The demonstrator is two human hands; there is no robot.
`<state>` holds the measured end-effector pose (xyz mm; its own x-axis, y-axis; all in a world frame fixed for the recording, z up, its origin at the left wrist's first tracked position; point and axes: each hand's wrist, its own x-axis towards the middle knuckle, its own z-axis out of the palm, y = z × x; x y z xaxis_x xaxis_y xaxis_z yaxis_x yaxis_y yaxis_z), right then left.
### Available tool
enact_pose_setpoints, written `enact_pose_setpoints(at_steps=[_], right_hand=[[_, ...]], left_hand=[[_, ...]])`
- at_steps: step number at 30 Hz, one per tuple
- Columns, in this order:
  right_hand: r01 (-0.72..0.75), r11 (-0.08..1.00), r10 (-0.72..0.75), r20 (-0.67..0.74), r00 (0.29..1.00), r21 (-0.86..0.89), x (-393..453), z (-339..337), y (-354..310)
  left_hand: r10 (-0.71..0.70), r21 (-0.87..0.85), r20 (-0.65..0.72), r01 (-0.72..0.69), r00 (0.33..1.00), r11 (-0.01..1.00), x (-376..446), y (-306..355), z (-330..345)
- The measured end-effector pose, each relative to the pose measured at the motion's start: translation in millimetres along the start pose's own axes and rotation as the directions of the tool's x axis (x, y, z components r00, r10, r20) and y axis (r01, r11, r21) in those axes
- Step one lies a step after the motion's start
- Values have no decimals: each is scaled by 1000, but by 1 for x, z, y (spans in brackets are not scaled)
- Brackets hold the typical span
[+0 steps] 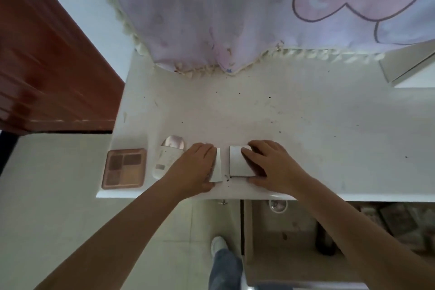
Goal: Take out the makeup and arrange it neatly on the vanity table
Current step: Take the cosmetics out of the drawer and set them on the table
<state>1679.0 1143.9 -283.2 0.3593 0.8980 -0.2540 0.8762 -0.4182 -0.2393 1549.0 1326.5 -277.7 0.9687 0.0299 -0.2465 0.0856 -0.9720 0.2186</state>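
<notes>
On the vanity table (282,113), the left hand (195,167) lies flat over one white compact (217,167) while the right hand (270,165) grips another (239,162) just beside it. Left of them lie a white tube (164,160) and an eyeshadow palette (124,168); a pink curtain (211,19) drapes the table's back edge.

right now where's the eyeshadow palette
In the head view, the eyeshadow palette lies at the vanity table's front left corner, just left of the white tube.
</notes>
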Motion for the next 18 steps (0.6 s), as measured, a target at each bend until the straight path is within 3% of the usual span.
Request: enact_pose_setpoints(at_steps=[9, 11, 13, 15, 16, 18], right_hand=[[15, 1000, -15, 17, 1000, -13, -5, -4, -12], [-15, 1000, 16, -7, 1000, 16, -14, -7, -14], [-11, 997, 28, -229, 973, 76, -36, -5, -15], [1, 988, 81, -524, 848, 154, -73, 8, -13], [-11, 985, 110, -575, 811, 173, -95, 18, -11], [-106, 968, 209, -503, 839, 226, -139, 42, -1]], left_hand=[[-39, 28, 83, 37, 996, 999, -7, 3, -6], [-14, 44, -19, 15, 1000, 999, -14, 12, -7], [59, 18, -326, -56, 943, 998, -26, 28, 7], [158, -5, -505, -185, 849, 983, -40, 56, 29], [220, -19, -501, -265, 837, 964, -46, 73, 44], [292, -81, -386, -347, 875, 934, -48, 107, 74]])
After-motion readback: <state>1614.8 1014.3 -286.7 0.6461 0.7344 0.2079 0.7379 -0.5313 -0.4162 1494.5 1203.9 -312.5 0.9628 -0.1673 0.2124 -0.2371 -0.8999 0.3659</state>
